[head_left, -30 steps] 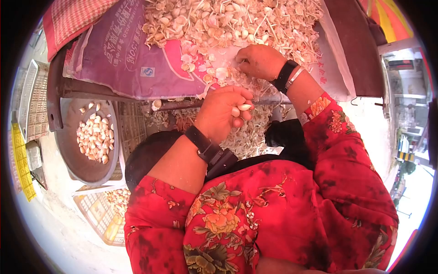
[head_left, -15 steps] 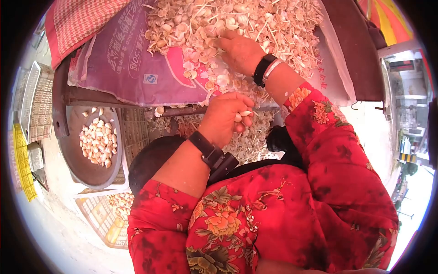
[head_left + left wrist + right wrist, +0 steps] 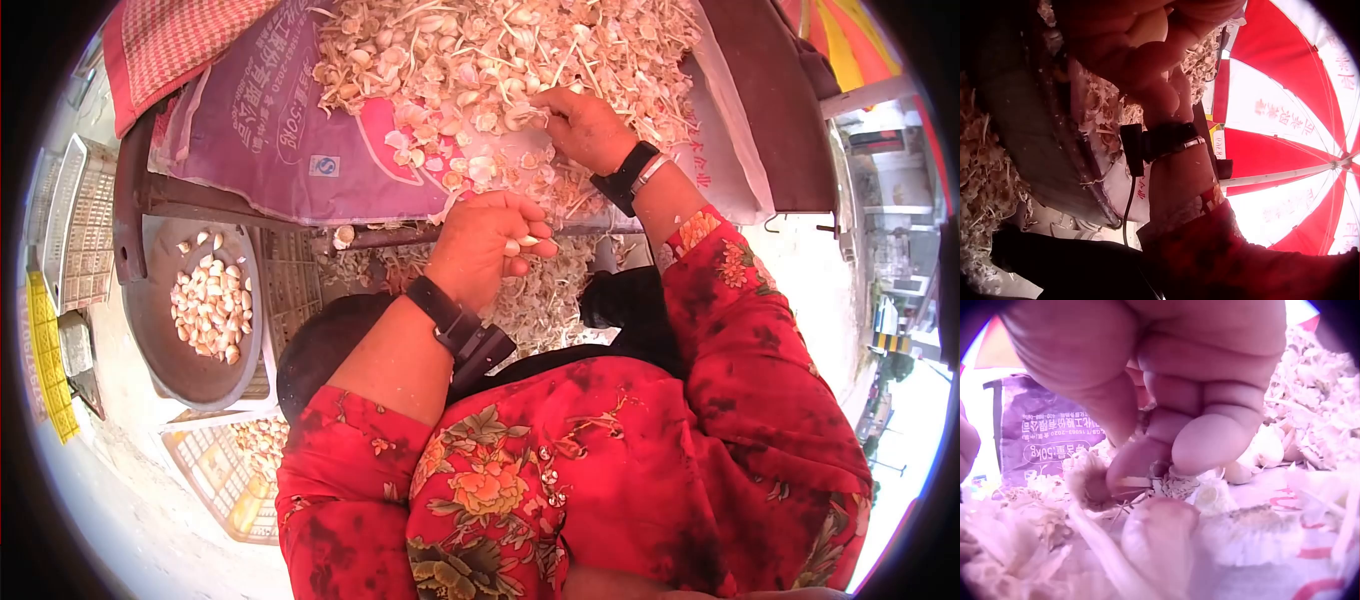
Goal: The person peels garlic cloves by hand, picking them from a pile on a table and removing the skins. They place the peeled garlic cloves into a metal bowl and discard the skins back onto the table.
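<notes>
My left hand [image 3: 478, 245] is held at the front edge of the table, its curled fingers gripping a few pale garlic cloves [image 3: 522, 243]. In the left wrist view one clove [image 3: 1149, 30] shows between the fingers. Farther forward, my right hand [image 3: 592, 130] reaches down to the near side of a heap of garlic and dry skins [image 3: 480, 55]. Its thumb and bent fingers [image 3: 1210, 445] close around a dry, papery garlic piece [image 3: 1088, 481], partly hidden by them. A pinkish clove [image 3: 1159, 540] lies just in front of those fingertips.
A purple printed sack [image 3: 300, 150] covers the tabletop under the heap. At the left stands a grey basin [image 3: 190, 385] of cloves, above a plastic crate [image 3: 215, 470] with more. Skins [image 3: 540, 305] litter the space below the table edge. A checked cloth [image 3: 180, 45] hangs at the far left.
My right hand moved forward and left into the heap, then came back right and nearer. The left hand keeps its cloves, nearly in place.
</notes>
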Demonstrator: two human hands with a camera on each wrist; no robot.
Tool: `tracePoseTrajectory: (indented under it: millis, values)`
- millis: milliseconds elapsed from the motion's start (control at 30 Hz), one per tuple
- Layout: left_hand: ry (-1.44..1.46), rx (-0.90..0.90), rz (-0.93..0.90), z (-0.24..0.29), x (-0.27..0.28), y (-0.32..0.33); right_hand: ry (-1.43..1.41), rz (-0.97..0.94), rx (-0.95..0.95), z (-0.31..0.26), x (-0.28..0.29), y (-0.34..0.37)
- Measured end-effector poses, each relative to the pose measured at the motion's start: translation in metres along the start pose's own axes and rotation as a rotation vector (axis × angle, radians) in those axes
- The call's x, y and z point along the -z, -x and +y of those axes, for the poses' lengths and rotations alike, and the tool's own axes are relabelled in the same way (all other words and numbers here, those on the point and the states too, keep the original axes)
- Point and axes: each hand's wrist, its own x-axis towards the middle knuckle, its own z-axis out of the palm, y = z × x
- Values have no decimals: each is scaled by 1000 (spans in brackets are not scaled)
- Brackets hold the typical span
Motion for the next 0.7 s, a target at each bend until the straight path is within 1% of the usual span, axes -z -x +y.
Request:
tracePoseTrajectory:
  millis: [67, 167, 300, 433, 467, 567, 600, 700]
  values:
    - [5, -1, -13, 0, 2, 0, 166, -81, -42, -6, 12, -4]
    - [-12, 21, -28, 1, 2, 1, 508, -48, 72, -26, 25, -12]
    - [4, 24, -46, 3, 1, 2, 342, 61, 86, -33, 17, -46]
    - [-15, 26, -32, 5, -2, 2, 357, -56, 12, -40, -2, -74]
    - [-19, 26, -28, 6, -2, 2, 417, -8, 68, -25, -17, -79]
    - [-27, 15, -17, 5, -1, 2, 454, -5, 97, -37, -21, -71]
    - [-22, 13, -16, 5, 0, 1, 431, -44, 94, -41, -14, -66]
    - [-20, 6, -8, 5, 1, 0, 231, -20, 41, -20, -16, -56]
